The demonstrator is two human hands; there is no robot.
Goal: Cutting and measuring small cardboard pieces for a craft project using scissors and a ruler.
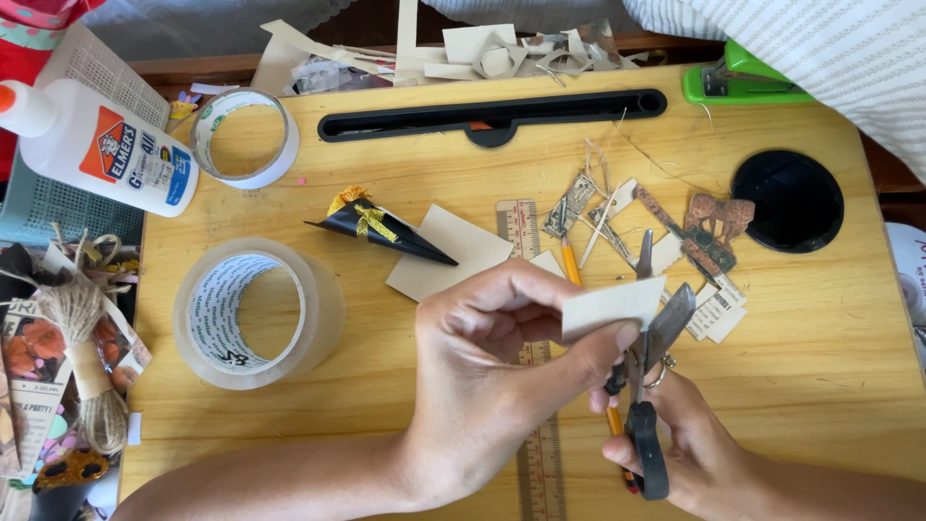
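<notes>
The left hand (492, 376) pinches a small card piece (613, 306); the right hand (690, 449) grips scissors (648, 386), blades open at its edge, the cut seemingly not begun.

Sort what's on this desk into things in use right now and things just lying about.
In use: left hand, paper strip, right hand, scissors.

Lying about: glue bottle, big tape roll, small tape roll, black paper cone, ruler, stapler.

light: bright, even daylight | shadows: soft, short | focus: sharp | glare: none
</notes>
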